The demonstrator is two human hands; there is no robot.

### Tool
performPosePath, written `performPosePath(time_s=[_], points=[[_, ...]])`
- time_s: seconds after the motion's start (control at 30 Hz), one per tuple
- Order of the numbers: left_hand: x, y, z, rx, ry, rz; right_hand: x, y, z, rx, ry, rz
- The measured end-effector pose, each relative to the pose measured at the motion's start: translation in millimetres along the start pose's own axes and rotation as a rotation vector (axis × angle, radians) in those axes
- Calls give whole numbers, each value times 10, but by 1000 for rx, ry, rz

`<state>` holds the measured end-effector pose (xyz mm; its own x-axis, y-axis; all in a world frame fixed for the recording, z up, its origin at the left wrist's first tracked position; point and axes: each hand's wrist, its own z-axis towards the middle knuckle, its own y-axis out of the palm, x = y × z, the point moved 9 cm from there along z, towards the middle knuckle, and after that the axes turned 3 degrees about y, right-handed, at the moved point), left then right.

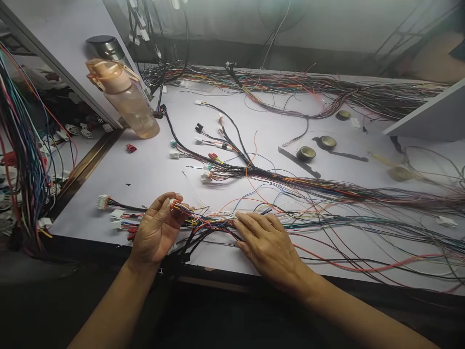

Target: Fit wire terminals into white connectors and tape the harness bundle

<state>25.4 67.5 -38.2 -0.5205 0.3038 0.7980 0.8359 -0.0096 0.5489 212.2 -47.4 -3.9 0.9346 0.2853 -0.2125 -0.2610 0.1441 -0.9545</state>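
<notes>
My left hand [157, 228] pinches a small white and orange connector [174, 202] with several coloured wires running from it. My right hand [267, 242] lies over the wire bundle [214, 223] with its fingers bent down onto it; its thumb is partly hidden. To the left of my left hand, a white multi-pin connector [103, 202] and red connectors [132, 232] stick out from the same bundle. A second harness [265, 173], wrapped in black tape at its branches, lies just behind, its connectors fanned out to the left.
A peach-lidded bottle [123, 99] stands at the back left beside a dark-lidded one [105, 47]. Tape rolls [305, 153] and dark flat strips [300, 163] lie right of centre. Long wires [290, 82] cross the back; more wires [29, 160] hang at the left.
</notes>
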Motion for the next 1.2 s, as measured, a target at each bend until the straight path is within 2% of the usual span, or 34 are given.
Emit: performPosePath(time_s=[0.2, 0.4, 0.53, 0.7, 0.83, 0.93, 1.0, 1.1, 1.2], points=[[3, 16, 12, -1, -15, 15, -15, 3, -26, 1, 48, 19], [18, 48, 19, -5, -9, 36, -14, -120, 99, 40, 43, 39], [14, 49, 24, -4, -10, 42, -53, -110, 269, 51, 3, 57], [12, 21, 14, -4, -16, 46, -75, 21, 352, -13, -51, 52], [7, 25, 9, -8, -20, 53, 32, -78, 416, 15, -94, 124], [-9, 47, 11, -12, -37, 43, 216, -247, 612, 115, -76, 117], [-12, 57, 11, -8, -42, 30, 319, -284, 806, 140, -69, 63], [-10, 59, 3, -3, -37, 14, 441, -199, 1118, 106, -54, -30], [-17, 47, -7, -5, -30, 6, 579, -17, 1374, 11, -29, -33]])
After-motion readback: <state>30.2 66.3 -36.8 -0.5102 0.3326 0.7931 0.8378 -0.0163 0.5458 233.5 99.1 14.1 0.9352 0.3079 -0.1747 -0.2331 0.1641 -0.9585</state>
